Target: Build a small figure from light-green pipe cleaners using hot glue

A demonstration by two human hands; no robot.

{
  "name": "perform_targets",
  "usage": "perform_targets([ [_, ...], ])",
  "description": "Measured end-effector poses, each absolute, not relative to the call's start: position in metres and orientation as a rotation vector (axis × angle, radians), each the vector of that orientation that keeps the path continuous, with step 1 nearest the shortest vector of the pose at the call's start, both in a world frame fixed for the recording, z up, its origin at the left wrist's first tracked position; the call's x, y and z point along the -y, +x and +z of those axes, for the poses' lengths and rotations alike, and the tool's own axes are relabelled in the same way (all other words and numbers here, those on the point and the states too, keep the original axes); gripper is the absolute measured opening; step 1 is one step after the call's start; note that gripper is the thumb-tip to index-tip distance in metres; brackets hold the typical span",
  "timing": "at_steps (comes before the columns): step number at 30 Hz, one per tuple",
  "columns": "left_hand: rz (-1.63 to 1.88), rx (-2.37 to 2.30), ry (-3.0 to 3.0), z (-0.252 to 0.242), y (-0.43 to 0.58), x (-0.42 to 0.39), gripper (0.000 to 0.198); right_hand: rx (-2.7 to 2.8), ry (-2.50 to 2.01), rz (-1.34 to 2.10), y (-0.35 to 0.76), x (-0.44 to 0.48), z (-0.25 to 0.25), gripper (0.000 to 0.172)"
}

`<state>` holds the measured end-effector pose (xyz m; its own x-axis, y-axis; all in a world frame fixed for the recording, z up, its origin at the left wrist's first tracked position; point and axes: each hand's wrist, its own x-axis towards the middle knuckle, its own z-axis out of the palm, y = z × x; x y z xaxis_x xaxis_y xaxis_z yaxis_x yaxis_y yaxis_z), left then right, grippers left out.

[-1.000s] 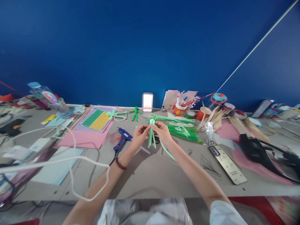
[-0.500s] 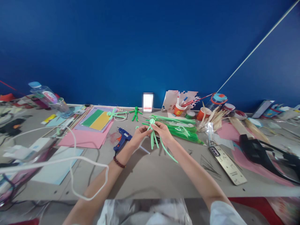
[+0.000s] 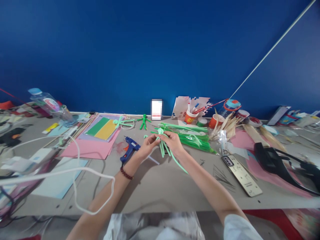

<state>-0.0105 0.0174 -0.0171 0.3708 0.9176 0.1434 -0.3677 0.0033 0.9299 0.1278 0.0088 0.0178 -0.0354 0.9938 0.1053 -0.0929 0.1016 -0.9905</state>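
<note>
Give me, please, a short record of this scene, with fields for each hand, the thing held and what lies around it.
left: left hand pinches the looped top of the light green pipe-cleaner piece
right: right hand grips the same piece from the other side
held thing: loose strands hang down towards the table
near left: blue glue gun, pink paper
near right: green pipe-cleaner bundle, phone
behind: dark green figure standing by the wall
</note>
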Motion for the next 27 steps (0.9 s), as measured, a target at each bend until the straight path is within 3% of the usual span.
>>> perform_targets([
  [18,1.188,-0.639,1.193,-0.0277,-0.0051,-0.0187,0.024,1.09,-1.008,1.293,0.1246,-0.007,0.0172,0.026],
  [27,1.627,-0.91,1.693,-0.0205,-0.0055,-0.0185,0.009,1.024,-0.938,1.392,0.126,-0.0144,0.0083,0.026],
])
